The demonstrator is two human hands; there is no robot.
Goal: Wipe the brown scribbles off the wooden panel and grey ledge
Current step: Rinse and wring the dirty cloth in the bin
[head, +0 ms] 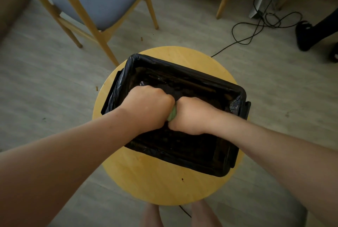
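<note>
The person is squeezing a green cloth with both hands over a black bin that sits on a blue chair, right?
Not quite. The black bin sits on a round yellow wooden stool, not a blue chair. The head view shows it. The rest is right: both the left hand and the right hand squeeze the green cloth over the bin.

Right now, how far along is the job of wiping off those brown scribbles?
Nothing shows as done: neither the wooden panel nor the grey ledge is in view. In hand: the left hand and right hand are clenched together on a green cloth, apparently wringing it over the black-lined bin on the round stool. The wiping itself can't be judged from here.
</note>
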